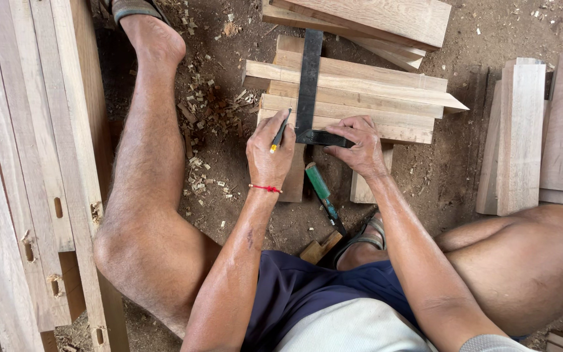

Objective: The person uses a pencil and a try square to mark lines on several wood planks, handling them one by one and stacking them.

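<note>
While the person sits on the dirt floor, left hand (270,153) pinched shut around a pencil (280,131), tip at 12 o'clock on the wood strips (353,98), right hand (358,145) fingers spread, pressing a black metal square (309,91) flat, green-handled tool (321,189) at 6 o'clock.

Single head cam, looking steeply down from close range; bare dirt floor (457,169) fills centre, own lap at bottom edge.
</note>
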